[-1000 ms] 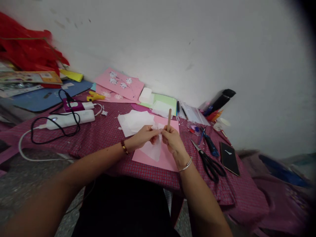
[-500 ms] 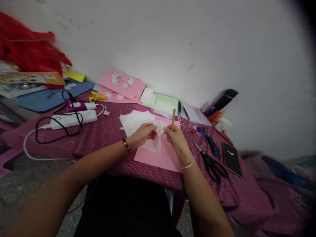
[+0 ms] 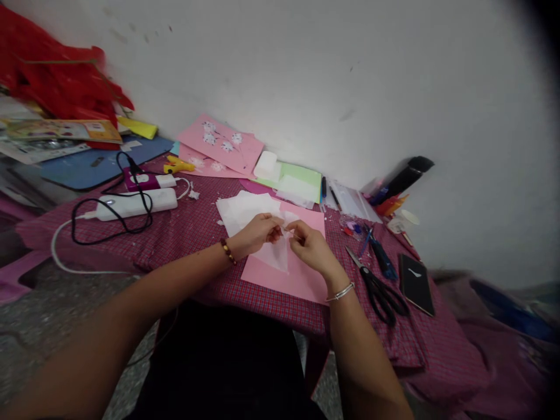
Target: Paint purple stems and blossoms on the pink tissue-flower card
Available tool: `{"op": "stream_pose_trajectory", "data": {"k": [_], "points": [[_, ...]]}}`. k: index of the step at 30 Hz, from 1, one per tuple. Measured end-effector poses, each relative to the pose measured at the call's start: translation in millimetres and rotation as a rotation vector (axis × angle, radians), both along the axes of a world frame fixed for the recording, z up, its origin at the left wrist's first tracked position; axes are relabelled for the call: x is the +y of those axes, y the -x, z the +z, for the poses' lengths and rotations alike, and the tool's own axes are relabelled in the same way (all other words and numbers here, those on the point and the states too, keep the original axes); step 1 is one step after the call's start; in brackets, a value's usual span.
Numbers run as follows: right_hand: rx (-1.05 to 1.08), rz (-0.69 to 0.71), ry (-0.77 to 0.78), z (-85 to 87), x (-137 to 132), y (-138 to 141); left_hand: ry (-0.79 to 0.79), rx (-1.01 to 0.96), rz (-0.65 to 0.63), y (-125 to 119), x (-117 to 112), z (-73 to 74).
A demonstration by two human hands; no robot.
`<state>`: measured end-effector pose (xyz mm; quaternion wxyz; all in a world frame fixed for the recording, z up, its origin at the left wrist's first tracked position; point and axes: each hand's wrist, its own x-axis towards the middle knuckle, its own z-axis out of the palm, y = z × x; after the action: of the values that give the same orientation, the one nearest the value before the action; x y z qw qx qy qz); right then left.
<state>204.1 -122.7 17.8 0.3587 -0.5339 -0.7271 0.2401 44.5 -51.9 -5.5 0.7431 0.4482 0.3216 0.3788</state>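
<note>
Both hands meet above a pink sheet of paper (image 3: 301,280) at the table's front. My left hand (image 3: 261,231) has its fingers pinched on a thin white tissue sheet (image 3: 277,255), which hangs down over the pink sheet. My right hand (image 3: 311,249) is closed close beside it, fingers bent. A narrow piece of the wooden craft stick (image 3: 286,229) shows between the two hands; the right fingers hide most of it. More white tissue sheets (image 3: 236,211) lie loosely stacked behind my left hand.
Black-handled scissors (image 3: 378,291), a blue-black cutter (image 3: 384,259) and a dark phone-like slab (image 3: 416,284) lie at right. Pink cards with white flowers (image 3: 223,146) lean at the back. On the left are a white power strip (image 3: 135,204), cables and a yellow glue gun (image 3: 178,165).
The stick, upright in my right hand before, is now turned down between the hands. My right hand has rolled over, back upward, and come nearer the left. The view has shifted slightly.
</note>
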Motion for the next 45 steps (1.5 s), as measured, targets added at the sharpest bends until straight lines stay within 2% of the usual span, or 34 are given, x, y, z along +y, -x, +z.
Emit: {"op": "stream_pose_trajectory", "data": {"k": [5,8,11,14,22,28,37,41,45], "points": [[-0.004,0.021,0.004,-2.9,2.1,5.7,0.064,-0.032,-0.021,1.0,4.3,5.5],[-0.024,-0.019,-0.035,-5.0,4.5,5.7,0.127,0.078,-0.105,1.9,4.0,9.9],[-0.037,-0.061,-0.063,-7.8,7.7,3.4,0.000,0.237,-0.202,1.8,-1.4,10.2],[-0.026,-0.093,-0.062,-9.5,10.5,0.8,-0.184,0.267,-0.240,0.6,-10.0,8.6],[0.048,-0.075,-0.003,-7.6,10.5,-1.5,-0.349,0.308,-0.188,1.2,-12.6,9.1],[0.029,-0.009,0.038,-0.2,6.9,-8.8,-0.351,0.289,-0.085,2.0,-7.9,7.4],[-0.030,-0.056,0.038,-4.7,7.1,-2.7,-0.308,0.241,-0.160,1.6,-8.5,6.0],[-0.119,-0.048,-0.007,-5.5,7.5,-0.3,-0.303,0.235,-0.162,1.6,-8.4,8.6],[-0.123,-0.066,-0.035,-2.8,7.7,-4.4,-0.300,0.243,-0.120,3.7,-8.2,13.0]]}}
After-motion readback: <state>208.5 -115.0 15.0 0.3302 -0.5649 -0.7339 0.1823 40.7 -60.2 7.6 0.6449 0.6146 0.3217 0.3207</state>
